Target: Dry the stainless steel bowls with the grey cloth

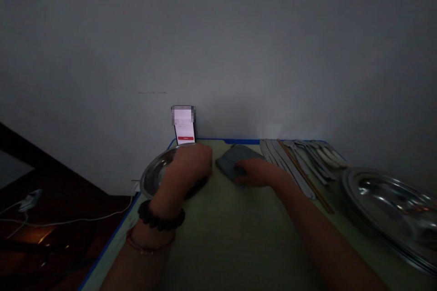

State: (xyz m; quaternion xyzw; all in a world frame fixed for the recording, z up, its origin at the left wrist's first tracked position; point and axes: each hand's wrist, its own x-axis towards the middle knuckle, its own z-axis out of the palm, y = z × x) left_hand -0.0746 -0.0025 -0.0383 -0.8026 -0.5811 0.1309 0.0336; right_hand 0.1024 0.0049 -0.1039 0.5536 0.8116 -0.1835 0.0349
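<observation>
My left hand (191, 163), with a dark beaded bracelet and a thin cord at its wrist, is closed over a shiny metal bowl (149, 181) on the left of the table. Its fingertips are hidden, so whatever it holds cannot be made out. To the right, a folded grey cloth (228, 162) lies on the tabletop. My right hand (251, 172) rests on that cloth from the near side, its fingers curled against the fabric and gripping it. The picture is dim and slightly blurred.
A lit phone (185, 132) leans on the wall behind the bowl. Right of the cloth lie several table knives (283, 161), brown chopsticks (303, 177) and spoons (327, 154). Stacked metal plates (378, 204) stand at the right edge. A white cable (85, 219) runs beside the table (232, 241).
</observation>
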